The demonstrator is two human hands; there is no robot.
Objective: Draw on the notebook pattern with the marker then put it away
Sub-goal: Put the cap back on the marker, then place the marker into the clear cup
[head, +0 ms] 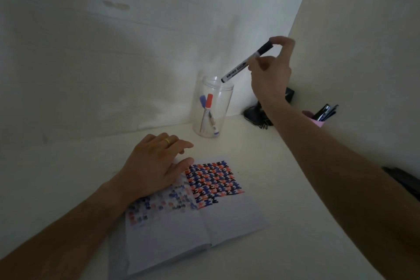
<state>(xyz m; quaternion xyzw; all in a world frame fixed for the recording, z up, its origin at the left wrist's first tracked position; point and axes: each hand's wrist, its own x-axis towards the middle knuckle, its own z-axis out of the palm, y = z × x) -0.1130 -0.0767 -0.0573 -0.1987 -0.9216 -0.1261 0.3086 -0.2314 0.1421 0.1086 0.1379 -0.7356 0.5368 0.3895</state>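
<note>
The black-capped marker point(246, 62) hangs tilted, its lower end just over the mouth of a clear jar point(212, 109) holding two more markers. The right hand point(270, 70) pinches it with closed fingers. The left hand point(154, 166) rests flat, fingers spread, on the open notebook point(193, 213) with its coloured pattern.

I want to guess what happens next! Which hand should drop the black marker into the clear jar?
The right hand. It already holds the black marker, tilted with its lower end at the clear jar rim. The left hand lies flat on the notebook.
</note>
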